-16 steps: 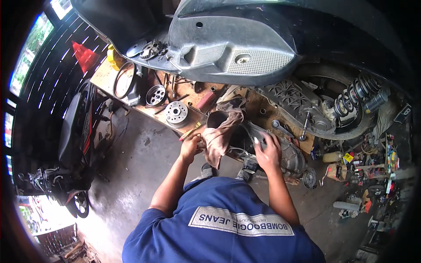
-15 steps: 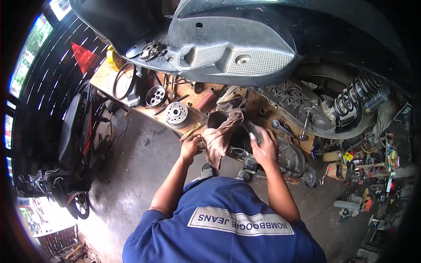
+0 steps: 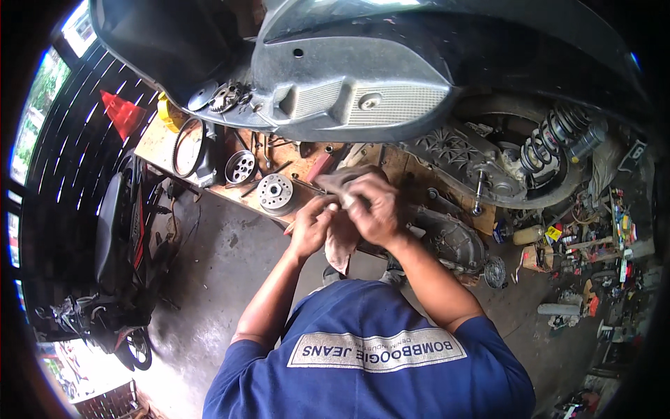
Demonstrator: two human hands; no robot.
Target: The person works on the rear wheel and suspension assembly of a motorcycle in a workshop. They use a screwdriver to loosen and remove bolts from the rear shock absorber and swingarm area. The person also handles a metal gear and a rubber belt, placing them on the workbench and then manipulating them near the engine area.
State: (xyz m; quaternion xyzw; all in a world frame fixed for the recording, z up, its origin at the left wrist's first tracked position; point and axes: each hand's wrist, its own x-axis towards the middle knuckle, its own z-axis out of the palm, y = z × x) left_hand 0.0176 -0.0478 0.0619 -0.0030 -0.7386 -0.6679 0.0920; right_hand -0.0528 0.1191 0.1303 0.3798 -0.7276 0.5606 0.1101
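Note:
My left hand (image 3: 311, 225) and my right hand (image 3: 375, 205) are pressed together on a dirty brownish rag (image 3: 342, 241), which hangs down between them. Both hands are closed on the cloth, the right one over its upper part. They are held above a wooden platform (image 3: 162, 143), just in front of a raised scooter with a grey engine cover (image 3: 349, 98). A round clutch part (image 3: 275, 193) lies just left of my left hand. A dark crankcase cover (image 3: 447, 237) sits to the right of my right forearm.
A drive belt (image 3: 187, 145), a pulley (image 3: 241, 166) and small tools lie on the platform. The scooter's rear spring (image 3: 555, 136) is at the right. Bottles and clutter (image 3: 593, 244) cover the floor at right. A parked motorbike (image 3: 115, 237) stands at left by a gate.
My right hand left the crankcase cover and came up to the left onto the rag. Both hands now meet on the cloth, held higher than before.

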